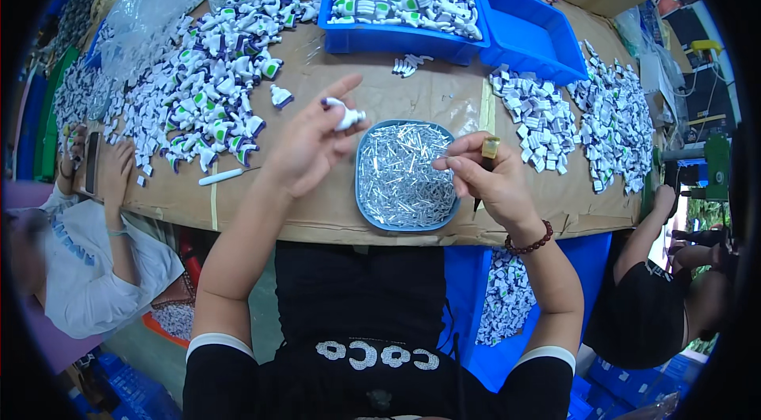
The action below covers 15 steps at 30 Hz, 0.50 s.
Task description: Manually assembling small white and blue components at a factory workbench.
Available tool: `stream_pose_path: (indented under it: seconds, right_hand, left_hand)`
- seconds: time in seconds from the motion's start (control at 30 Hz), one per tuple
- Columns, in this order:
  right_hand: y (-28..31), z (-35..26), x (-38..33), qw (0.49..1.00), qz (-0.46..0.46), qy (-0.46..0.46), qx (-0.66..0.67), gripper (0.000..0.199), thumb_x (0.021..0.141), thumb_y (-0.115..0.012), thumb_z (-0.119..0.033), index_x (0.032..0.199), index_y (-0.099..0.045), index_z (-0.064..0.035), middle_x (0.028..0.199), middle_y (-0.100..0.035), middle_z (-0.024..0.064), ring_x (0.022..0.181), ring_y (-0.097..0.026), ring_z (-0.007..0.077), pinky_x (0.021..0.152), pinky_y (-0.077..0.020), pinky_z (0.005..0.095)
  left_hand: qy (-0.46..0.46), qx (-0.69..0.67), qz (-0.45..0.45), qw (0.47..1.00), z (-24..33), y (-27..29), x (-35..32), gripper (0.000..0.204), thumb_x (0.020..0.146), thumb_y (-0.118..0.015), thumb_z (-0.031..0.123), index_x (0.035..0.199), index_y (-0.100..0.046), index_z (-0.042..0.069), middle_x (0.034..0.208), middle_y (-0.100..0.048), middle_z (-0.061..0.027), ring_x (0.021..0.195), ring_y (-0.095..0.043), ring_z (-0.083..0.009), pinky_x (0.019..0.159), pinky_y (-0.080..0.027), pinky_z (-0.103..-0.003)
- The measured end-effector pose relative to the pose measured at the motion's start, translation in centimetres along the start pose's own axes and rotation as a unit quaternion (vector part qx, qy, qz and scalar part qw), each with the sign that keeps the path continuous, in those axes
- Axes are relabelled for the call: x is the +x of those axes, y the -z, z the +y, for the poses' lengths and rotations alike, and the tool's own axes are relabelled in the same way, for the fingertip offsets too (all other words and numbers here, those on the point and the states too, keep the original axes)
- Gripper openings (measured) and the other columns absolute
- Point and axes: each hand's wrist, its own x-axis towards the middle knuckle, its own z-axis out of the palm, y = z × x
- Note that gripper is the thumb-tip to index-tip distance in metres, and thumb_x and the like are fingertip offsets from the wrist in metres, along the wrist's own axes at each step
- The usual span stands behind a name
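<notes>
My left hand (305, 146) holds a small white plastic toy part (346, 116) with a dark purple end, its index finger stretched out. A blue-grey square tub (360, 182) full of short shiny metal pins (403, 182) stands between my hands. Over the tub's right edge, my right hand (499, 186) pinches thumb and forefinger together; whether a pin is between them is too small to tell. A slim black tool (491, 149) with a yellowish end is tucked in the same hand, pointing down toward the table.
White, purple and green toy parts (214, 95) lie heaped at left, beside a white-handled tool (221, 176). Behind stand a filled blue bin (396, 41) and an empty one (527, 23). Small white pieces (539, 115) cover the right. People sit at both sides.
</notes>
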Motion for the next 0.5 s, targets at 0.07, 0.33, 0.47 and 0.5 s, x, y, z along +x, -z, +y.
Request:
stream_pose_path:
  seconds: [0.07, 0.33, 0.47, 0.5]
  right_hand:
    - [-0.2, -0.1, -0.2, 1.000, 0.007, -0.013, -0.014, 0.014, 0.087, -0.053, 0.000, 0.100, -0.057, 0.0049, 0.084, -0.065, 0.0136, 0.058, -0.054, 0.0074, 0.053, -0.0464, 0.0209]
    - [-0.8, 0.6, -0.3, 0.980, -0.005, 0.103, -0.171, 0.009, 0.084, -0.060, -0.004, 0.090, -0.062, 0.0019, 0.084, -0.063, 0.0040, 0.070, -0.055, 0.0085, 0.064, -0.0446, 0.0225]
    - [-0.4, 0.7, 0.1, 0.971, 0.013, 0.133, -0.200, 0.009, 0.082, -0.063, -0.006, 0.089, -0.063, 0.0006, 0.082, -0.061, 0.0014, 0.076, -0.054, 0.0077, 0.069, -0.0434, 0.0225]
    - [-0.5, 0.7, 0.0, 0.978, 0.016, 0.115, -0.172, 0.009, 0.082, -0.063, -0.006, 0.089, -0.063, 0.0007, 0.082, -0.061, 0.0012, 0.076, -0.054, 0.0071, 0.068, -0.0434, 0.0221]
  left_hand:
    - [-0.050, 0.146, 0.059, 0.986, -0.9, -1.2, -0.6, 0.039, 0.092, -0.047, 0.010, 0.129, -0.037, 0.000, 0.105, -0.055, -0.0126, 0.085, -0.057, -0.0121, 0.051, -0.034, -0.015]
    - [0.012, 0.079, 0.009, 0.997, -1.4, -2.0, -1.0, 0.030, 0.094, -0.044, 0.012, 0.121, -0.040, 0.002, 0.106, -0.056, -0.0134, 0.081, -0.056, -0.0101, 0.051, -0.034, -0.014]
    - [0.038, 0.014, 0.006, 0.999, -1.4, -2.4, -1.3, 0.030, 0.094, -0.043, 0.010, 0.123, -0.039, 0.001, 0.113, -0.051, -0.0143, 0.083, -0.057, -0.0124, 0.054, -0.036, -0.014]
    - [0.012, 0.056, -0.014, 0.998, -1.5, -2.1, -1.3, 0.030, 0.094, -0.044, 0.010, 0.122, -0.040, 0.002, 0.110, -0.052, -0.0133, 0.084, -0.057, -0.0123, 0.054, -0.036, -0.014]
